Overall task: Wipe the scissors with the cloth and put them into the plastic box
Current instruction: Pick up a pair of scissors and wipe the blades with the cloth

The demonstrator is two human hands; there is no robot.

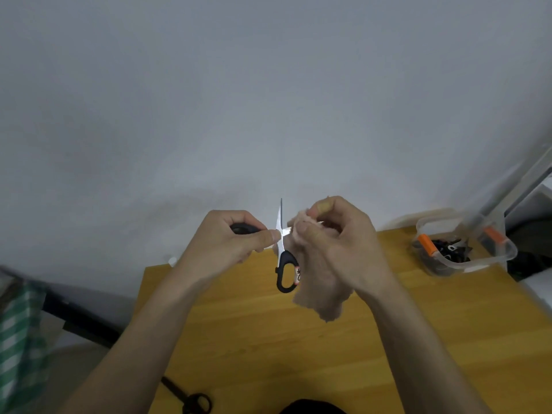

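at the centre of the frame, above the wooden table point(298, 348), the scissors point(282, 252) are held spread open in the air: the left hand point(227, 243) is clenched round one black handle, leaving one blade pointing up and the other handle loop hanging down. the right hand point(334, 234) pinches the pinkish cloth point(322, 297) round the second blade, which runs toward the right of the frame, and the rest of the cloth hangs below the hand. the step in hand looks like wiping that blade. to do it well, i would keep the cloth folded over the flat of the blade and draw it from pivot to tip, with the fingers off the edge, while the left hand keeps the handle steady so the blades don't swing shut. the upright blade would likely need the same. the plastic box point(466, 249) sits at the right of the frame, on the table's far corner, already holding dark items. another dark pair of scissors point(186, 397) lies at the bottom edge.
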